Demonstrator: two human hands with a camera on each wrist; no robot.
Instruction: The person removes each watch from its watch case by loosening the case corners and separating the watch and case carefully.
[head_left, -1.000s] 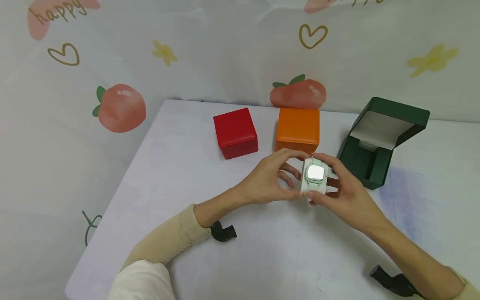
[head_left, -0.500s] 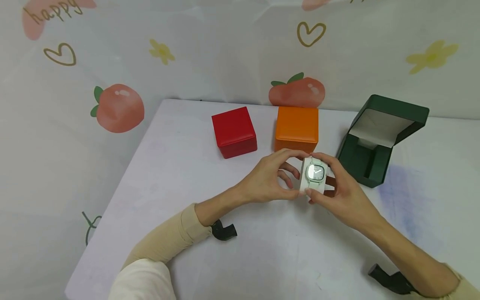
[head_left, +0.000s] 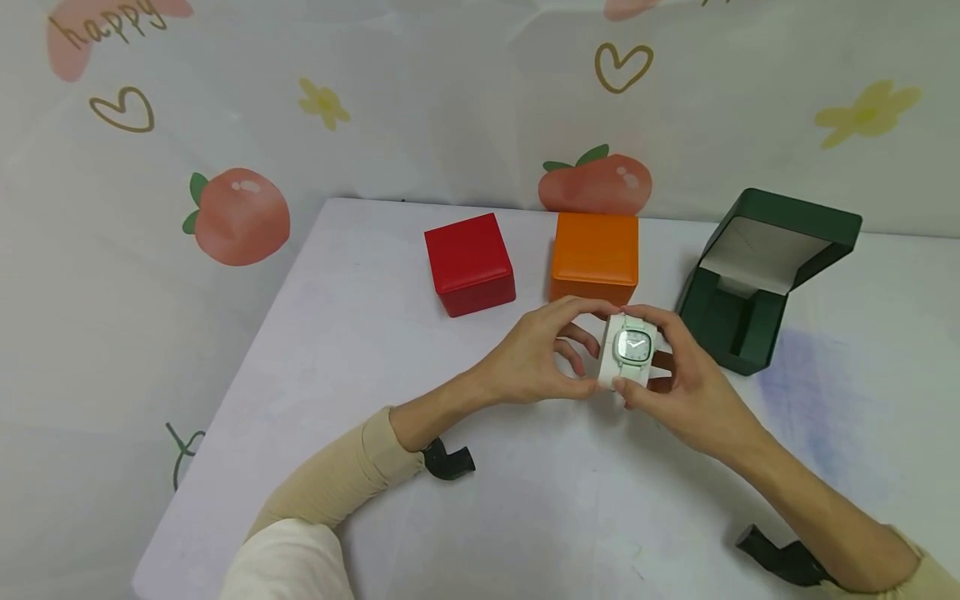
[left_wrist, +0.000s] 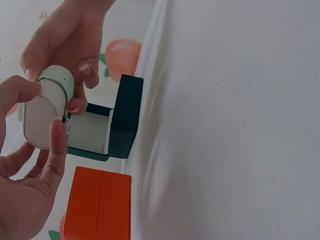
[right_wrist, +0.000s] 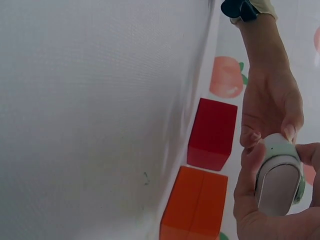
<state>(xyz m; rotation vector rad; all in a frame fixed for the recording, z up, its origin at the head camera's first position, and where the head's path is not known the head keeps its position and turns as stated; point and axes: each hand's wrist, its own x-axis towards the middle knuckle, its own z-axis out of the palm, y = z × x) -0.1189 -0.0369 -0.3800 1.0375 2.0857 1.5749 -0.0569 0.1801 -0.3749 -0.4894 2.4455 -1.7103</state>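
Note:
A wristwatch (head_left: pixel 634 345) with a squarish dial and pale green strap is wrapped round a white cushion (head_left: pixel 609 359). Both hands hold the two up off the table, dial facing up toward the head camera. My left hand (head_left: pixel 529 357) pinches the cushion's left end between thumb and forefinger, its other fingers loosely bent. On the other side my right hand (head_left: pixel 693 389) grips the cushion and strap with thumb and fingers. In the left wrist view the cushion's rounded end (left_wrist: pixel 40 122) and the strap (left_wrist: pixel 60 77) show between the hands.
Behind the hands stand a closed red box (head_left: pixel 471 263) and a closed orange box (head_left: pixel 596 254). A dark green box (head_left: pixel 768 325) with its lid raised is at the right. Patterned white cloth (head_left: pixel 420 100) hangs behind the white table (head_left: pixel 360 325).
The watch has tilted slightly, so glare has left the dial and its pointers show. Both hands keep their grip in nearly the same place.

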